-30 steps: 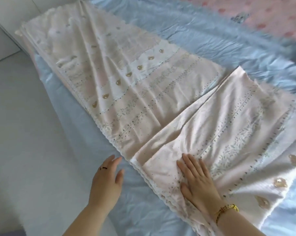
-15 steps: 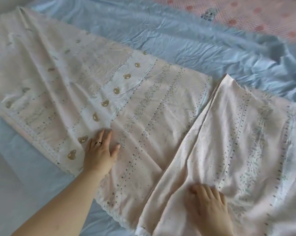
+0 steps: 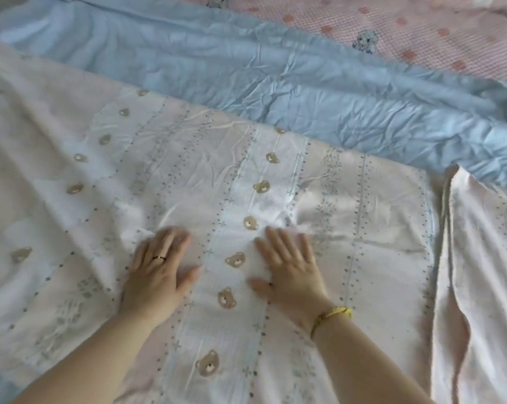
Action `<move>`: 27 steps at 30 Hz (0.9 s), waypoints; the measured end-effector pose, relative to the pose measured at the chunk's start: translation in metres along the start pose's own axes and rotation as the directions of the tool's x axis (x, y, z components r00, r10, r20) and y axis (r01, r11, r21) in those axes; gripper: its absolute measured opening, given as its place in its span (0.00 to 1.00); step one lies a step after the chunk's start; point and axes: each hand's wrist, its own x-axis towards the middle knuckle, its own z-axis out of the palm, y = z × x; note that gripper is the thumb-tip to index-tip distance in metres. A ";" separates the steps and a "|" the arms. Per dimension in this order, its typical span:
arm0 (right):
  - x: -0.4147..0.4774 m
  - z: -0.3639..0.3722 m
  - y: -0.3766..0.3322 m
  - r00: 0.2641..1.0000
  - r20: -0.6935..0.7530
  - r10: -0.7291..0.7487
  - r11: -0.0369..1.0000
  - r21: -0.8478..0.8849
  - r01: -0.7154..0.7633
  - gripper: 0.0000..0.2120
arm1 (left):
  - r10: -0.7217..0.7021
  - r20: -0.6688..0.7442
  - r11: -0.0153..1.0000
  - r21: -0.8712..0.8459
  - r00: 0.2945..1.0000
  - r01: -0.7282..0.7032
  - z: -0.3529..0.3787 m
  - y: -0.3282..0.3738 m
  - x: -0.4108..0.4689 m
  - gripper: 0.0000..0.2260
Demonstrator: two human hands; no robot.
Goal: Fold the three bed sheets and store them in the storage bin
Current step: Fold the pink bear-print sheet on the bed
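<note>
Left hand point(image 3: 159, 269) and right hand point(image 3: 290, 269) both flat, fingers straight, pressing bear-print sheet point(image 3: 188, 170) under the palms | likely smoothing creases for a clean fold | blue sheet point(image 3: 275, 83) beyond the fingertips, spread out

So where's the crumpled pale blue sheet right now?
The pale blue sheet stretches across the head view's upper part, between the pink bear-print sheet and the pink checked cloth.

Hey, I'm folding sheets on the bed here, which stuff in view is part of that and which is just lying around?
In the job: bear-print sheet, left hand and right hand flat on it; blue sheet beneath, likely next.
Lying about: pink checked cloth at the far edge, possibly a third sheet.
</note>
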 end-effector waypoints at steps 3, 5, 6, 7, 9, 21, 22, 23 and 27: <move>0.020 0.006 0.019 0.996 -0.046 0.071 0.997 -0.017 -0.071 0.43 | -0.252 0.047 0.964 -0.079 0.967 0.255 0.000 -0.025 0.011 0.55; 0.028 0.005 0.012 0.986 0.105 0.129 0.992 0.002 -0.130 0.37 | -0.287 0.059 0.954 -0.072 0.956 0.291 0.002 -0.032 0.020 0.58; 0.029 0.005 0.011 0.981 0.151 0.125 0.992 0.003 -0.127 0.35 | -0.282 0.090 0.957 -0.051 0.955 0.287 0.002 -0.030 0.022 0.57; 0.028 0.006 0.010 0.970 0.218 0.111 0.994 -0.010 -0.111 0.35 | -0.282 0.129 0.957 -0.033 0.951 0.288 0.001 -0.029 0.022 0.56; 0.027 0.005 0.009 0.968 0.231 0.097 0.995 -0.026 -0.094 0.35 | -0.272 0.169 0.955 -0.076 0.947 0.287 -0.005 -0.033 0.020 0.55; 0.034 -0.026 -0.011 0.914 0.344 0.215 0.975 -0.136 -0.179 0.43 | -0.963 0.116 0.131 -0.595 0.245 0.793 -0.037 -0.190 -0.043 0.35; 0.035 -0.029 -0.015 0.886 0.385 0.257 0.965 -0.158 -0.212 0.38 | -0.971 0.159 0.035 -0.639 0.177 0.768 -0.039 -0.200 -0.043 0.38; 0.037 -0.031 -0.021 0.852 0.422 0.309 0.951 -0.162 -0.265 0.35 | -0.973 0.197 -0.046 -0.680 0.121 0.732 -0.040 -0.213 -0.041 0.39; 0.048 -0.037 -0.062 0.761 0.423 0.493 0.853 -0.063 -0.518 0.32 | -0.954 0.279 -0.157 -0.779 0.111 0.607 -0.052 -0.245 -0.034 0.32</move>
